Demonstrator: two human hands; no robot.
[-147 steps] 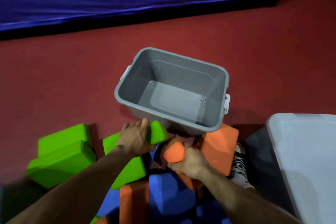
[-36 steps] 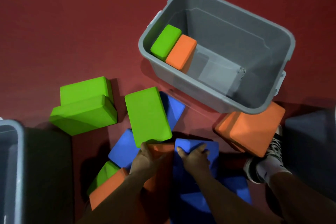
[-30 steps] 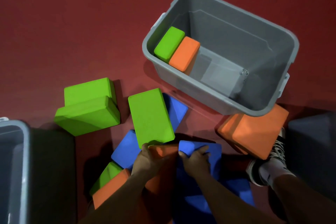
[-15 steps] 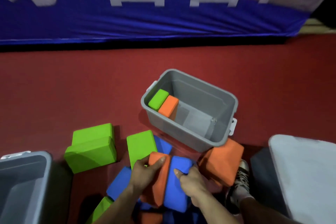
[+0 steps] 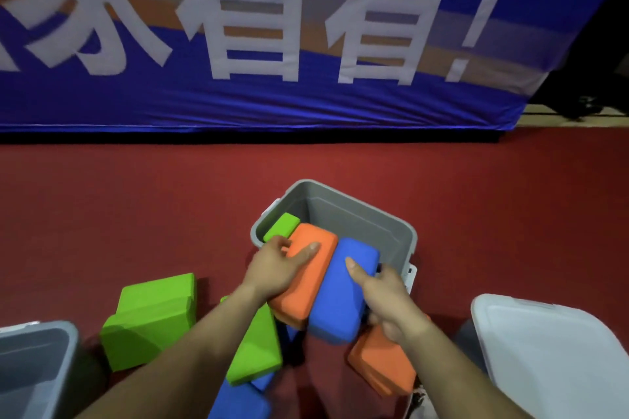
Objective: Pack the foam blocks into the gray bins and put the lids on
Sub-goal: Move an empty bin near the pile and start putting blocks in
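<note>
My left hand grips an orange foam block and my right hand grips a blue foam block. Both blocks are lifted side by side over the near rim of the gray bin. A green block stands inside the bin at its left end. On the red floor lie two stacked green blocks, another green block, an orange block and a blue block.
A second gray bin stands at the lower left. A white lid lies on something dark at the lower right. A blue banner with white characters hangs behind the red floor. A shoe shows near the orange block.
Both hands have lifted the orange and blue blocks off the pile and carried them forward over the bin's near edge. The view has tilted up, showing more banner.
</note>
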